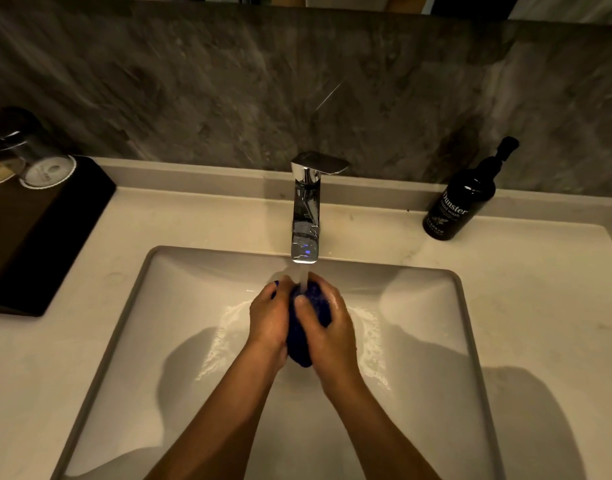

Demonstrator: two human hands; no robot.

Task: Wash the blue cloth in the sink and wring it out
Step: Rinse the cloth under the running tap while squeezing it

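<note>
The blue cloth [303, 336] is bunched into a wet dark wad between my two hands, over the middle of the white rectangular sink [436, 306]. My left hand [268, 317] presses it from the left and my right hand [327, 323] wraps it from the right, with the thumb across the front. A stream of water runs from the chrome faucet [306, 209] straight onto the top of the cloth. Foamy water spreads over the basin floor under my hands. Most of the cloth is hidden by my fingers.
A black hand wash pump bottle [462, 199] stands on the counter at the back right. A dark tray [31, 237] with upturned glasses [46, 164] sits at the left edge. The pale counter [547, 306] surrounds the basin, with a grey stone wall behind.
</note>
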